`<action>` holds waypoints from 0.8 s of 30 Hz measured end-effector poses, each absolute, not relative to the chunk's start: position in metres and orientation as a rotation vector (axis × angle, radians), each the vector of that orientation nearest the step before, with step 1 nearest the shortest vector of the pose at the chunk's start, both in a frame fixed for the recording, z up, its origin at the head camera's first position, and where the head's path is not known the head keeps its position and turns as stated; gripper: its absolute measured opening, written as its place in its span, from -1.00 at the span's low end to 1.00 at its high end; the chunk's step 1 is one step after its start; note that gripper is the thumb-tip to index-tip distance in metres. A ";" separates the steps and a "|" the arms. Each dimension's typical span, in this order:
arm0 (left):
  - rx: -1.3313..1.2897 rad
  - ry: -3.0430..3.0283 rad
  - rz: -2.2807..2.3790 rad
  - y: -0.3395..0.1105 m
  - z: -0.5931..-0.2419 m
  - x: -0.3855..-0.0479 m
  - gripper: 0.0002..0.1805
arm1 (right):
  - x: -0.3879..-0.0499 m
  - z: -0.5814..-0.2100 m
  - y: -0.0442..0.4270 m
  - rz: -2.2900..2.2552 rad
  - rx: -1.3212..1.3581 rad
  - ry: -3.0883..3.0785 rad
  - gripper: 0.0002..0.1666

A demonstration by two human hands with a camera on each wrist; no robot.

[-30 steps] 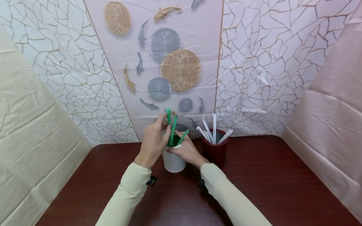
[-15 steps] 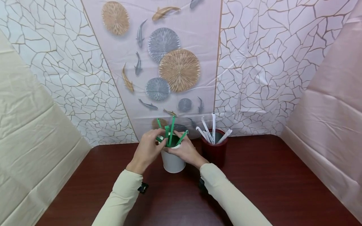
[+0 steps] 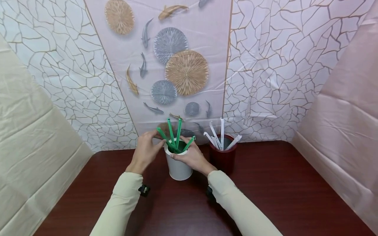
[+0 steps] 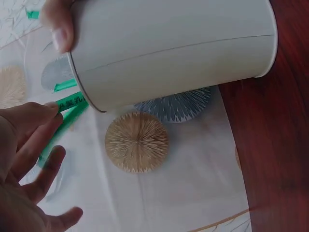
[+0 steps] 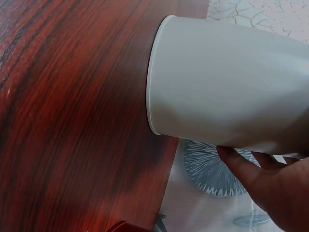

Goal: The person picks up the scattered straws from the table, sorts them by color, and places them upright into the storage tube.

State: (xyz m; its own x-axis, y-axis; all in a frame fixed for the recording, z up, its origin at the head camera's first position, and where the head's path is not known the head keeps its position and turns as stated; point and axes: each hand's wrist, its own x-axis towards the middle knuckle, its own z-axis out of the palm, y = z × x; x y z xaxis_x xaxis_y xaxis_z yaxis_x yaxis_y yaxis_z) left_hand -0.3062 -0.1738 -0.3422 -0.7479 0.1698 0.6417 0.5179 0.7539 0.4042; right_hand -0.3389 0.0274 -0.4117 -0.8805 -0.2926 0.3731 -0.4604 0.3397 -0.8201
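Observation:
A white cup (image 3: 180, 168) stands upright on the table with several green wrapped straws (image 3: 178, 129) poking out of its mouth. My left hand (image 3: 144, 150), at the cup's left rim, pinches one green straw (image 3: 163, 134) that leans to the left. The left wrist view shows thumb and forefinger on its printed wrapper (image 4: 71, 102), the other fingers spread apart. My right hand (image 3: 193, 159) grips the cup near its rim from the right, thumb at the front. In the right wrist view, its fingers (image 5: 239, 166) lie against the cup's side. The straws' lower ends are hidden inside.
Just right of the white cup, a dark red cup (image 3: 222, 160) holds several white wrapped straws (image 3: 222, 132). Both stand near the back of the dark red wooden table (image 3: 265, 190). A patterned cloth (image 3: 189, 72) hangs behind, with beige cloth at both sides.
My left hand has moved left and slightly down, tilting the pinched straw toward the cup's left rim. The right hand has kept its grip on the cup.

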 end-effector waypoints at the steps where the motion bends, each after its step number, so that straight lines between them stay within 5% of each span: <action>1: -0.501 -2.362 -0.779 -0.174 -0.341 -0.307 -0.86 | -0.338 -0.412 0.028 1.577 0.695 -2.431 0.01; 11: -0.568 -2.508 -0.728 -0.167 -0.340 -0.291 -0.93 | -0.337 -0.411 0.025 1.600 0.715 -2.429 -0.08; 17: -0.673 -2.553 -0.737 -0.171 -0.346 -0.284 -0.94 | -0.339 -0.412 0.024 1.613 0.702 -2.416 -0.30; 24: -0.522 -2.437 -0.920 -0.167 -0.369 -0.286 -0.93 | -0.338 -0.410 0.027 1.584 0.702 -2.407 -0.37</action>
